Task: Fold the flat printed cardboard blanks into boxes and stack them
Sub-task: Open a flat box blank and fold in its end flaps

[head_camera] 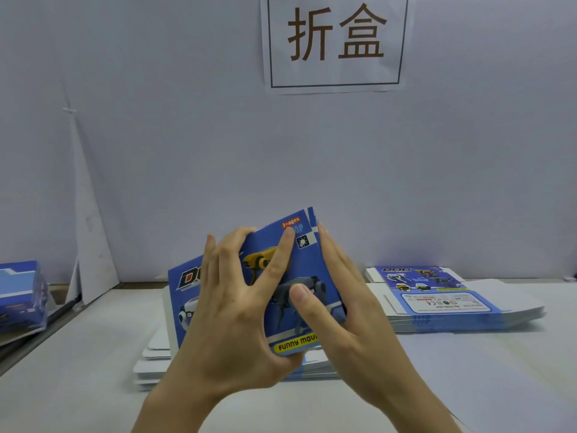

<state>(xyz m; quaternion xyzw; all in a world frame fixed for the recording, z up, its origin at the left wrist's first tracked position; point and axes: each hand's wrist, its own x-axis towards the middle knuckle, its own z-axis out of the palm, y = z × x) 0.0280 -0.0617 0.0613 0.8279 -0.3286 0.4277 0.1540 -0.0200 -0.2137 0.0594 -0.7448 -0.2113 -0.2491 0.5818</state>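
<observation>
Both hands clamp one glossy blue printed blank point(307, 267) above the white table point(78, 354). The left hand point(228, 310) curls over its top edge; the right hand point(340, 310) pinches the right end, thumb on the print. Its printed face looks toward the camera, long axis left to right, right end higher, middle hidden. A stack of flat blanks point(437, 295) lies right, a white-edged pile point(156, 354) underneath, and a folded box point(22, 295) is cut off far left.

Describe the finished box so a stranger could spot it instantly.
From the wall sign, drop to the table and go far left. The folded box sits at the frame's edge: the only untouched blue carton with volume, while the stacks lie flat.
</observation>
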